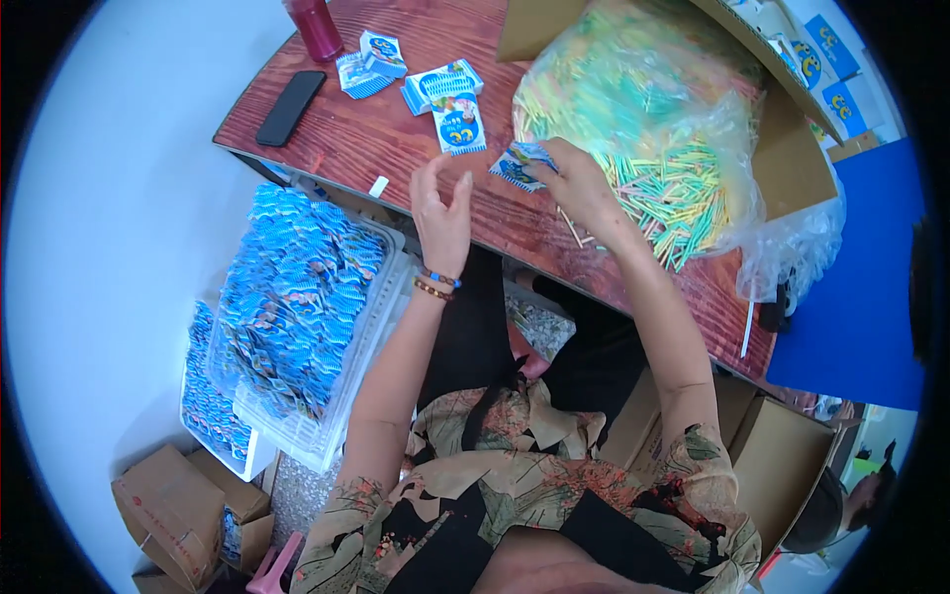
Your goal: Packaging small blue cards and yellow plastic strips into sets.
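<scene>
Over the table's near edge my left hand [442,218] is raised with its thumb and fingers apart, holding nothing. My right hand [574,183] pinches a small blue-and-white packet [517,166] at its right side, low above the red wooden table [386,148]. Just beyond my left fingertips lies another packet [458,121], partly over a striped one [457,75]. Two more packets [382,54] rest farther left. Right of my right hand, thin pastel sticks [673,193] spill from a clear plastic bag [633,74] inside an open cardboard box [797,183].
A black phone [291,108] and a red cup [315,30] are at the table's left. Clear tubs [341,421] heaped with blue packets [297,287] stand left of my left arm. Cardboard boxes [173,510] sit lower left. A blue panel [851,277] is at the right.
</scene>
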